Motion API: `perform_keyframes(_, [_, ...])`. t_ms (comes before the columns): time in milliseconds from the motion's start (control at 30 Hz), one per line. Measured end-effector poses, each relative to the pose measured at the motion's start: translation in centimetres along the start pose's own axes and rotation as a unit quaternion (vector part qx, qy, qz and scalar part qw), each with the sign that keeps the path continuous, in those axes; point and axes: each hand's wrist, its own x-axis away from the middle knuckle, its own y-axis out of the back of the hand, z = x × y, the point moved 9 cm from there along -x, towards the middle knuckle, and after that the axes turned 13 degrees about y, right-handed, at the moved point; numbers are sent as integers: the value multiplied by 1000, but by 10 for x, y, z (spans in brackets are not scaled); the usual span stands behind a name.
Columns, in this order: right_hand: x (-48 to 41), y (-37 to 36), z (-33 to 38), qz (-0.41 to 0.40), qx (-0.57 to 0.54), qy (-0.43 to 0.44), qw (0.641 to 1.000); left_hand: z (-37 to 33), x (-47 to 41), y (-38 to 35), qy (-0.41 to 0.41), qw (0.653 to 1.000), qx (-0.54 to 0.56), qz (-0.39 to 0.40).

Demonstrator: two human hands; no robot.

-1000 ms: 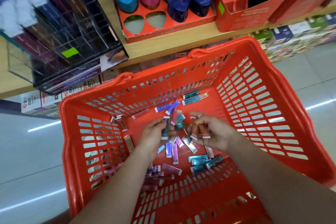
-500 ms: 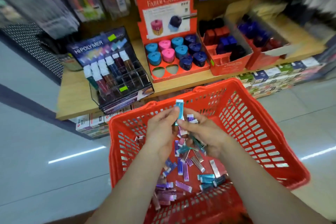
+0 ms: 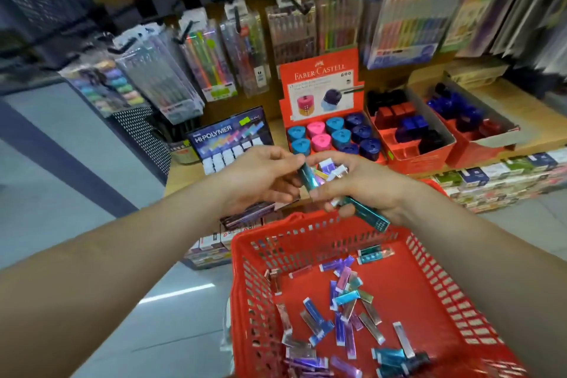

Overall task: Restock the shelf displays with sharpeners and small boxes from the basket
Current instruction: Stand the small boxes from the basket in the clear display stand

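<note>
A pale wooden shelf carries, from left to right, a black display case marked Hi-Polymer, a red cardboard display holding blue, pink and navy sharpeners, and two open red boxes of dark blue, red and black sharpeners, side by side.

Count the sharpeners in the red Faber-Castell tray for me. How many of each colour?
Light blue sharpeners: 4
Pink sharpeners: 2
Dark blue sharpeners: 4
Total: 10
</note>
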Motion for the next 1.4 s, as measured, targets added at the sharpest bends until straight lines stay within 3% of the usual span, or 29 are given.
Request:
perform_keyframes(233, [-34,-25,-10,9,-98,-6,995,-14,-10,54,-30,999,-10,-25])
perform_keyframes(467, [-55,-26,-49,-126,-337,-74,930,-22,3,181,-77,956,-103,-262])
perform_keyframes(600, [-54,-38,-71,-148,-426,-126,883,11,-9,197,-59,928,-192,-315])
perform_keyframes(733, [-54,-45,-85,-167,-416,-140,883,23,-21,197,-73,896,-268,-346])
perform_keyframes(1033, [-48,-47,-81,-149,-341,-124,920,23,-36,180,-148,813,-418,-378])
perform_keyframes(1233, [-51,-50,-79,-115,-270,-100,951,28,-49,159,-158,732,-564,-348])
perform_keyframes(1333, [-52,-51,-74,-116,-264,-72,955,26,-49,159,-123,737,-567,-346])
perform_keyframes(1400, [-51,-47,-70,-124,-231,-56,963,14,-43,162,-107,778,-513,-347])
